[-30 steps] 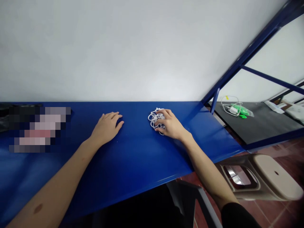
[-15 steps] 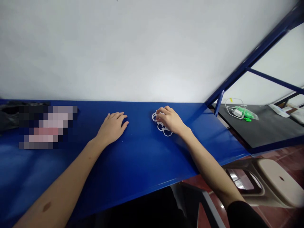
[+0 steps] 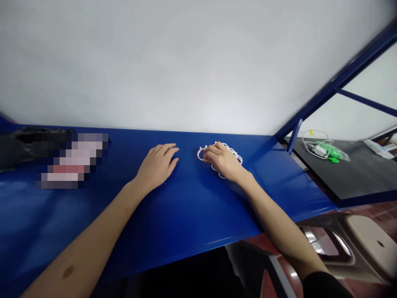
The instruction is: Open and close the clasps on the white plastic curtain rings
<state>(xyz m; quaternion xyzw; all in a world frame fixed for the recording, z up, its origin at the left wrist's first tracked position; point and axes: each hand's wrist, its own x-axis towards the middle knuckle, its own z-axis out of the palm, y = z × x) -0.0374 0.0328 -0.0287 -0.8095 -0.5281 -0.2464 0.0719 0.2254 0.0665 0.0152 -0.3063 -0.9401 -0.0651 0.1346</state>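
A small heap of thin white rings [image 3: 235, 156] lies on the blue table [image 3: 186, 207] near the white wall. My right hand [image 3: 221, 161] rests on the heap with its fingers curled over the rings, and one ring sticks out at its fingertips on the left. My left hand [image 3: 159, 164] lies flat on the table a little to the left, fingers stretched out and holding nothing.
A dark object [image 3: 12, 151] and a blurred patch sit at the table's far left. To the right stands a black-topped shelf [image 3: 356, 174] with a green item and white cable [image 3: 322, 149]. A beige plastic stool [image 3: 369, 248] stands below on the red floor.
My right hand has shifted over the rings and its fingers have curled in, spreading the heap out to the right. The left hand stays flat; the view has drifted left.
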